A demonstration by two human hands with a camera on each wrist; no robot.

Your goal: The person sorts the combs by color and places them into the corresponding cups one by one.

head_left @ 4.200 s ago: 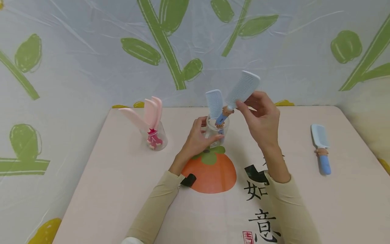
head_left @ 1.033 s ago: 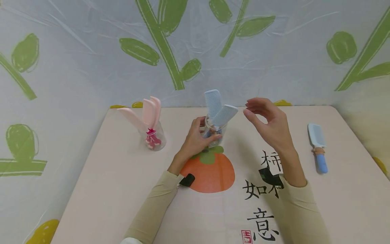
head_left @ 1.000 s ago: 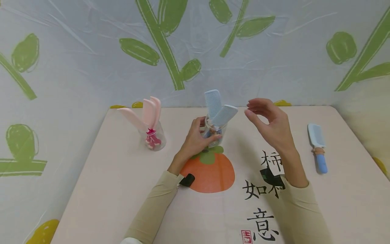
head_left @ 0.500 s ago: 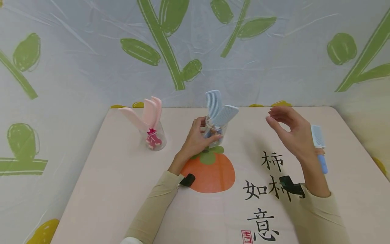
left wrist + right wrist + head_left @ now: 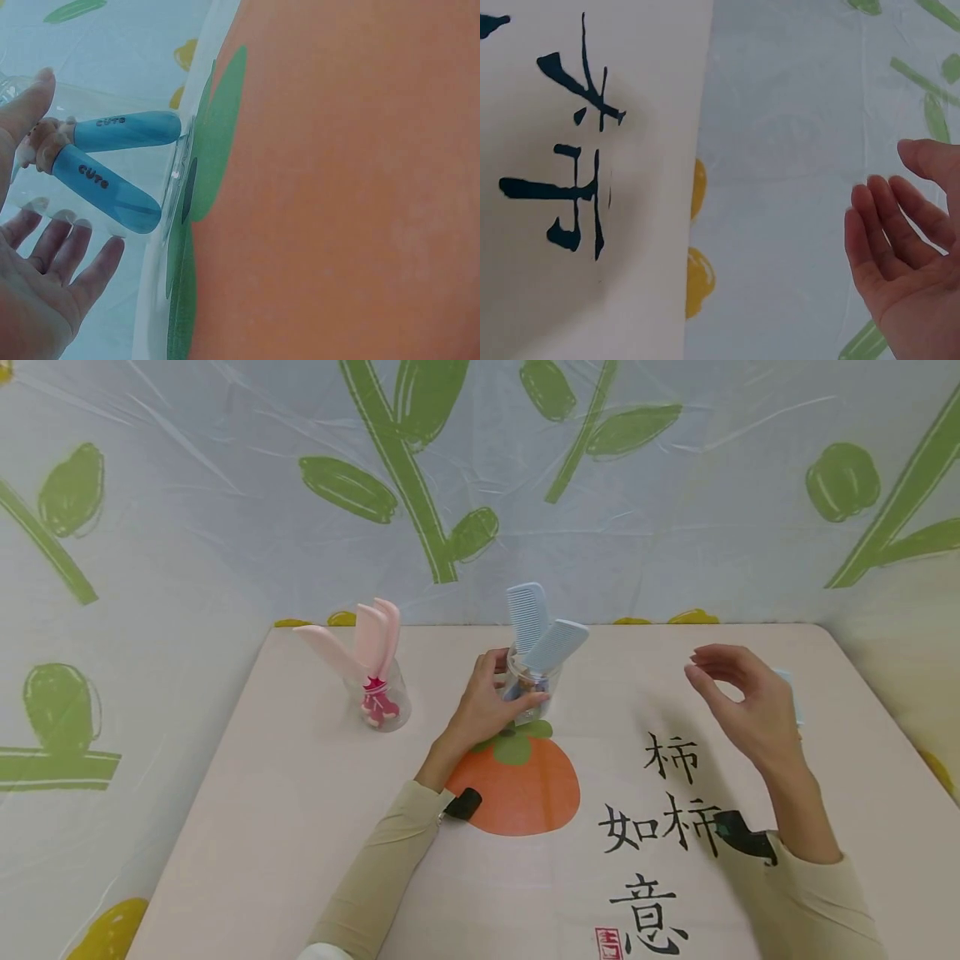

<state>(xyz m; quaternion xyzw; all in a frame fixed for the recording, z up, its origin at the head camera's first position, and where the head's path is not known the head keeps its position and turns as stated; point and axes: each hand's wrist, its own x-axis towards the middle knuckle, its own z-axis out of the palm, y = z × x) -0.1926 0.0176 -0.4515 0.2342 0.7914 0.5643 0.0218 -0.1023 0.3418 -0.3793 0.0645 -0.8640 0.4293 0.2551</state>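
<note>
My left hand (image 5: 483, 706) grips a clear glass jar (image 5: 553, 683) at the table's middle, thumb on the near side and fingers round the far side. Two light blue combs lean in it: one nearly upright comb (image 5: 528, 614) and one tilted comb (image 5: 558, 643) to the right. Their blue handles, marked CUTE, rest inside the jar in the left wrist view, the lower handle (image 5: 109, 189) slanting. Holding nothing, my right hand (image 5: 750, 710) hovers above the table with fingers loosely bent. Behind it, another light blue comb (image 5: 792, 695) is mostly hidden.
Left of the held jar stands a second glass jar (image 5: 402, 703) with several pink combs (image 5: 371, 635). The pale table mat (image 5: 300, 827) bears a printed orange persimmon (image 5: 525, 797) and black characters (image 5: 645, 914). A leaf-patterned sheet (image 5: 247, 527) hangs behind.
The second blue comb has gone down into the jar and left my right hand. That hand has moved right and lower, now covering most of the lying comb. My left hand stays on the jar.
</note>
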